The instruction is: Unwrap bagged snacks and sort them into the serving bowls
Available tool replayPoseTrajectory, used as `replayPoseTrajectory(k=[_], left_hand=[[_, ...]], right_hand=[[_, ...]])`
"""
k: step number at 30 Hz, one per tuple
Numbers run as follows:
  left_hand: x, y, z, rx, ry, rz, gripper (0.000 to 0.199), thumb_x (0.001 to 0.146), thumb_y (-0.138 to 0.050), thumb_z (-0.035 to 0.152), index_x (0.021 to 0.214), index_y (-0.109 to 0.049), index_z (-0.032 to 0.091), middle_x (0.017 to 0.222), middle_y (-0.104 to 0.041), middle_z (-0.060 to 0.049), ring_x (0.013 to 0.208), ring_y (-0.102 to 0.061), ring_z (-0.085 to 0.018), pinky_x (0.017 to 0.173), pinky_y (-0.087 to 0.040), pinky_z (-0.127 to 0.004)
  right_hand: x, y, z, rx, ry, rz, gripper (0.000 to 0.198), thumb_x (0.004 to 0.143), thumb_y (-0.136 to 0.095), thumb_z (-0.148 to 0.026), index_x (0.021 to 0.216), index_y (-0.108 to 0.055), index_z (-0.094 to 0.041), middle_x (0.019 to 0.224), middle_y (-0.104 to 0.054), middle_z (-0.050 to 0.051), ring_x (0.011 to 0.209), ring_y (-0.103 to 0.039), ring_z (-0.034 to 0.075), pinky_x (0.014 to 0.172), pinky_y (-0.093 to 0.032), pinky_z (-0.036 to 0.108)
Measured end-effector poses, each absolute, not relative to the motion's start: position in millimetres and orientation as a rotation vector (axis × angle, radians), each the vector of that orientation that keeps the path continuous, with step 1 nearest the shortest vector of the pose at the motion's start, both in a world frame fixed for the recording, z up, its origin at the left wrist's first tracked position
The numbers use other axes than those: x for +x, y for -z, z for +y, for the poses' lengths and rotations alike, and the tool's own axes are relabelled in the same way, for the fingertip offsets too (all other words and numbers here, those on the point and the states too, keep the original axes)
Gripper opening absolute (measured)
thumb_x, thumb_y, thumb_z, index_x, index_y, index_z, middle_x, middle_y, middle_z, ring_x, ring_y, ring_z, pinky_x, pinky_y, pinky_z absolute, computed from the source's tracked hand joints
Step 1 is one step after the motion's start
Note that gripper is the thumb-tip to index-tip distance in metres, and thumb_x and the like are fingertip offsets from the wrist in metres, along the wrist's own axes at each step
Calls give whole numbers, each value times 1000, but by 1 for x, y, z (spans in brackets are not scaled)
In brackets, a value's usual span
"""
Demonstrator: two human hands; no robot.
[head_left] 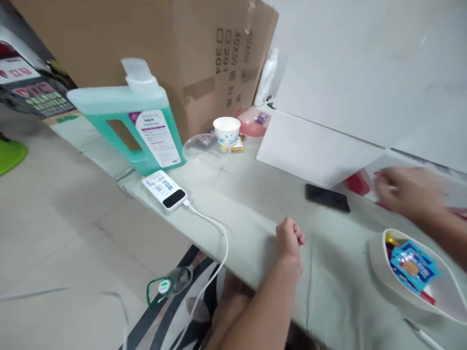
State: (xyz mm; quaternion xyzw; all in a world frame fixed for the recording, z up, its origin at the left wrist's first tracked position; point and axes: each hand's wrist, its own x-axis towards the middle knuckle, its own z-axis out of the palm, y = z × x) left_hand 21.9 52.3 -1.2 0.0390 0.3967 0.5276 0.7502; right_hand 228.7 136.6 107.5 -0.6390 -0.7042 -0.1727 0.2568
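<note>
My left hand [290,236] rests at the table's near side, its fingers curled into a loose fist with nothing visible in them. To the right, my right hand [408,192] is raised and smeared by motion. Its fingers look curled together, and whatever they may hold cannot be made out. Below the right forearm stands a white bowl [377,260] with snack packets inside, a blue packet [414,265] on top. A black phone [327,198] lies flat between the two hands. Behind the right hand, a red object [357,183] is partly hidden by a white panel [310,148].
A teal liquid jug [126,126] and a white power bank [164,189] with a cable stand left. Behind are a paper cup [226,131], clear lid [204,148], pink dish [251,121] and cardboard box [153,39]. A pen [425,335] lies front right; a bottle [178,280] is below.
</note>
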Motion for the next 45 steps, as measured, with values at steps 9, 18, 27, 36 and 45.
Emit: replayPoseTrajectory(k=[9, 18, 27, 36, 45], left_hand=[[-46, 1, 84, -251, -1249, 663, 32, 74, -47, 17, 59, -19, 22, 57, -14, 7, 49, -14, -9, 50, -16, -25], [-57, 3, 97, -302, -1131, 580, 34, 74, -44, 13, 56, -17, 22, 55, -12, 6, 48, -13, -8, 50, -12, -26], [-86, -3, 106, -310, -1157, 577, 33, 75, -42, 12, 55, -18, 22, 53, -11, 7, 44, -12, -7, 45, -12, -23], [-21, -11, 80, -59, -1047, 665, 35, 79, -45, 16, 52, -24, 21, 48, -20, 8, 40, -21, -6, 42, -17, -21], [21, 3, 65, 669, -1233, 1031, 15, 77, -60, 29, 69, -50, 20, 69, -46, 3, 62, -46, -10, 54, -37, -19]], right_hand=[[-38, -61, 284, -1463, 233, -2491, 43, 89, -47, -20, 131, -55, -23, 145, -55, 13, 98, -64, 27, 68, -47, 36], [-63, -72, 316, -1729, 377, -2233, 10, 95, -49, -24, 89, -56, -21, 86, -64, 8, 87, -62, 25, 80, -48, 39], [122, -3, 67, -1546, 432, -2208, 9, 95, -51, -20, 97, -60, -23, 87, -67, 6, 73, -65, 19, 62, -48, 30], [200, 18, -36, -1785, 349, -1760, 35, 94, -54, -23, 129, -53, -24, 124, -56, 14, 59, -56, 10, 53, -51, 30], [266, 40, -77, -2364, 477, -1278, 41, 87, -50, -25, 125, -65, -18, 131, -65, 19, 130, -52, 36, 107, -36, 58]])
